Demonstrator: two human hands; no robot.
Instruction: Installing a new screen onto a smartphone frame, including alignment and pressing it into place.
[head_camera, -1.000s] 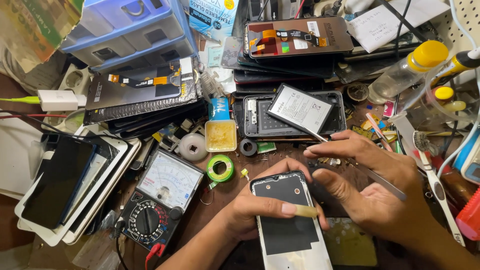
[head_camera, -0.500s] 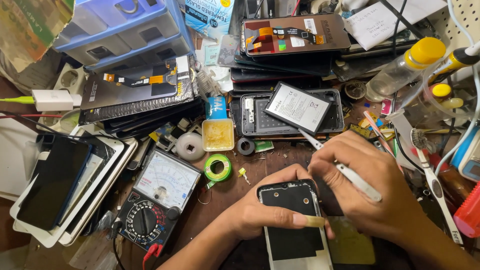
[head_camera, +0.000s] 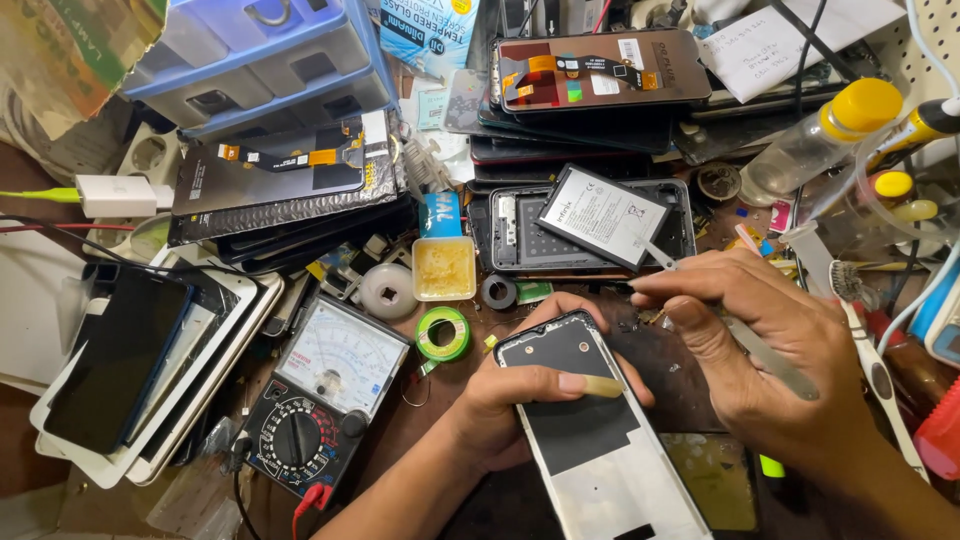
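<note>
Head view: phone frame under our hands

Our left hand (head_camera: 520, 400) grips the opened phone (head_camera: 590, 440) at six o'clock, thumb pressed across it. Our right hand (head_camera: 770, 350), at three o'clock, pinches tweezers (head_camera: 745, 335). A multimeter (head_camera: 320, 400) lies at eight o'clock, a battery (head_camera: 603, 215) at twelve.

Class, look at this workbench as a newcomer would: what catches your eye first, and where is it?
At centre, the left hand grips an opened phone frame while the right hand holds metal tweezers beside it. To the left lies an analogue multimeter; behind, a battery rests tilted on another opened phone.
</note>
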